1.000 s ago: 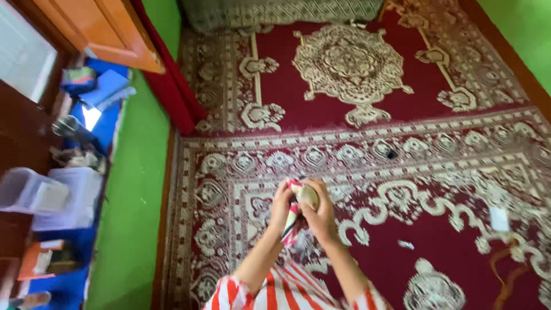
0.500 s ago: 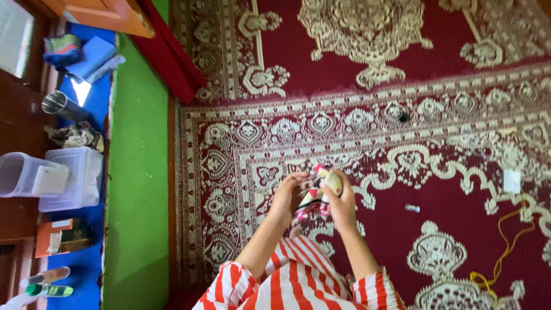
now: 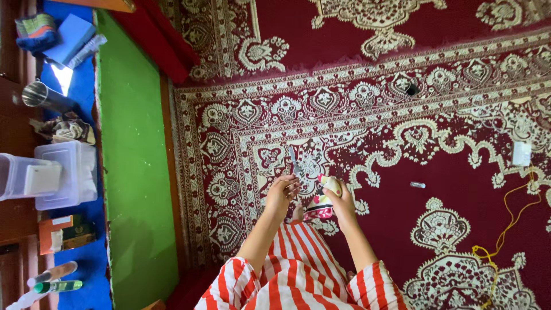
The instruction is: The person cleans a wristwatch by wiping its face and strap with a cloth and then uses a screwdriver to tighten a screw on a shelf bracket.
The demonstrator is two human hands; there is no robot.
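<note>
Down below lies a big red carpet (image 3: 402, 132) with cream swirls, and its edges run out of the picture on the top and right. A green wall strip (image 3: 135, 172) runs beside it on the left. Past that is a blue shelf (image 3: 86, 103) with a clear plastic box (image 3: 63, 175) and a shiny metal cup (image 3: 43, 96); other bits there are too small to tell. The person's red and white striped clothes (image 3: 298, 270) hide the carpet under them and are cut off at the bottom. A yellow cord (image 3: 508, 229) curls at the right, near a small white card (image 3: 521, 153). The right hand (image 3: 343, 201) is closed around a small pouch (image 3: 322, 198), cream on top and pink below, held over the carpet. The left hand (image 3: 281, 194) pinches a thin silver strip (image 3: 294, 163) that sticks up. What the strip is, I cannot tell.
</note>
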